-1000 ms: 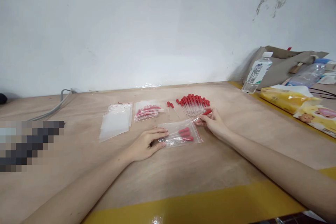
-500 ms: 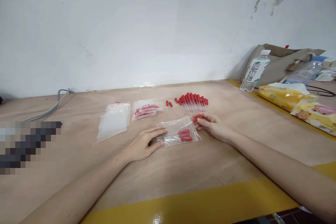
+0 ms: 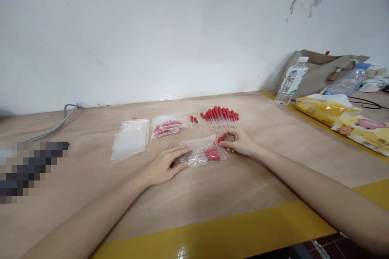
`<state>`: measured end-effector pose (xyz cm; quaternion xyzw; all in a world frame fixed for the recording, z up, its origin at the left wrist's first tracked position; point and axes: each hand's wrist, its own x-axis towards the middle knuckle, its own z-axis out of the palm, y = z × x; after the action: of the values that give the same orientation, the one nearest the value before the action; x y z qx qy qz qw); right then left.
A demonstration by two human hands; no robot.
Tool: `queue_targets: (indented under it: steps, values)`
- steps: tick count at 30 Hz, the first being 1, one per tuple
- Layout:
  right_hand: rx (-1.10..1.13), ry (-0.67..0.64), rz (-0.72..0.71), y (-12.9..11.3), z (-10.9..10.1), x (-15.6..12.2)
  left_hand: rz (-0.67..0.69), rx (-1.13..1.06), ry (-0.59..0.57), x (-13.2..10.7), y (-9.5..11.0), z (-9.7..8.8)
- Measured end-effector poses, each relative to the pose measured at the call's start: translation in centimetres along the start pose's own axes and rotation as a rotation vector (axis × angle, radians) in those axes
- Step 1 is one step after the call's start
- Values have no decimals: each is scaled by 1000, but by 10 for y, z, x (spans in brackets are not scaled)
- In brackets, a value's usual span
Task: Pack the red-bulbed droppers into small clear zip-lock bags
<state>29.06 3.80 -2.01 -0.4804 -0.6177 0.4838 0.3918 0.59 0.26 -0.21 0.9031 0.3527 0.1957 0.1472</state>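
A clear zip bag (image 3: pixel 197 145) lies flat on the table, its mouth with the red line facing right. Inside it are several droppers (image 3: pixel 212 153) with red rubber bulbs. My left hand (image 3: pixel 168 164) rests on the bag's left end, fingers spread and thumb apart. At the mouth, my right hand (image 3: pixel 235 142) pinches a dropper (image 3: pixel 219 140) by its red bulb; the glass tube points left into the bag. Behind lie a fan of loose droppers (image 3: pixel 223 115) and two single droppers (image 3: pixel 193 119).
Left of the droppers lie a stack of filled bags (image 3: pixel 167 126) and a stack of flat bags (image 3: pixel 129 139). A grey cable (image 3: pixel 57 127) runs at the far left. At the right stand a water bottle (image 3: pixel 291 81), a grey bag (image 3: pixel 319 68) and yellow tissue packs (image 3: pixel 328 109).
My right hand has moved left, pushing the pinched dropper further into the bag's mouth. My left hand stays on the bag. The view has shifted slightly.
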Motion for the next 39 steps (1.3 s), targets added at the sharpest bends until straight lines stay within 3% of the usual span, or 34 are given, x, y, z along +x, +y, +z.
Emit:
queue_targets:
  steps: [5,12,16,19,24,28,34,36,39]
  values:
    - [-73,30,55,-1,-1,2,14,13,15,1,1,0]
    - [-84,-51,-142,1,12,-2,20,13,12,1,0,0]
    - [-86,-100,-34,-5,8,-6,27,8,19,1,0,0]
    - [-130,32,-50,-10,-1,-2,31,11,20,1,0,0]
    - [-499,208,-223,-30,4,23,20,5,5,1,-2,1]
    - [-810,201,-143,-51,33,57,22,-9,-9,0,-3,1]
    - [-815,187,54,-60,72,101,55,-55,-7,-1,-3,0]
    - [-785,176,58,-62,71,104,50,-69,-12,-1,-3,-1]
    - [-734,183,7,-66,51,96,34,-65,-22,-1,-3,-1]
